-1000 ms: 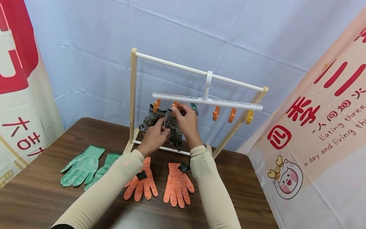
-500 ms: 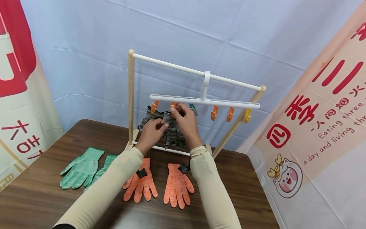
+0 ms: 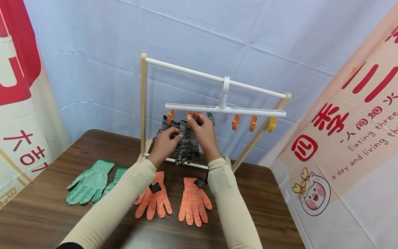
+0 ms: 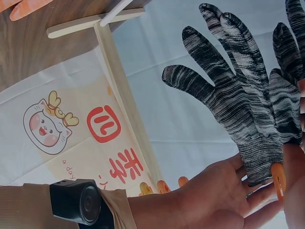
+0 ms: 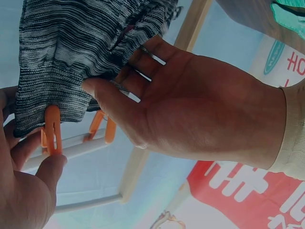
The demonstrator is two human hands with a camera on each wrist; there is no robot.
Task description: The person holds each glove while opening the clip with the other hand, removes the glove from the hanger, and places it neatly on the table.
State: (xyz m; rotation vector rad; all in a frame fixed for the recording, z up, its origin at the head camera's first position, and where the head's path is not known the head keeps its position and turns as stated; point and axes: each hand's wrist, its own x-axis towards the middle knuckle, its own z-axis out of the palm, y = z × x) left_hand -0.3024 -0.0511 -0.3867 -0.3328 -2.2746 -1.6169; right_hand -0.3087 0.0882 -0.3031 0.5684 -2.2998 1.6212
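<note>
A black-and-grey striped knit glove [image 3: 189,148] hangs fingers down from the left half of a white clip hanger [image 3: 202,108]. My right hand [image 3: 203,135] pinches an orange clothespin [image 5: 53,129], which sits on the cuff of this glove. Lower on the same cuff, my left hand [image 3: 164,142] pinches the glove's side edge. Its thumb lies on the knit in the right wrist view, with the other fingers behind. A second striped glove [image 3: 166,123] hangs at the leftmost orange clothespin [image 3: 170,117], partly hidden by my left hand.
The hanger hooks over the white bar of a wooden rack [image 3: 143,103]. Orange and yellow [image 3: 272,125] clothespins hang at its right, a teal one [image 3: 210,118] behind my right hand. Green gloves [image 3: 91,183] and orange gloves [image 3: 193,202] lie on the brown table [image 3: 37,204].
My left hand has drawn back slightly to the left, its index finger no longer pointing up. The held glove has turned and its fingers hang more spread. My right hand stays at the clothespin.
</note>
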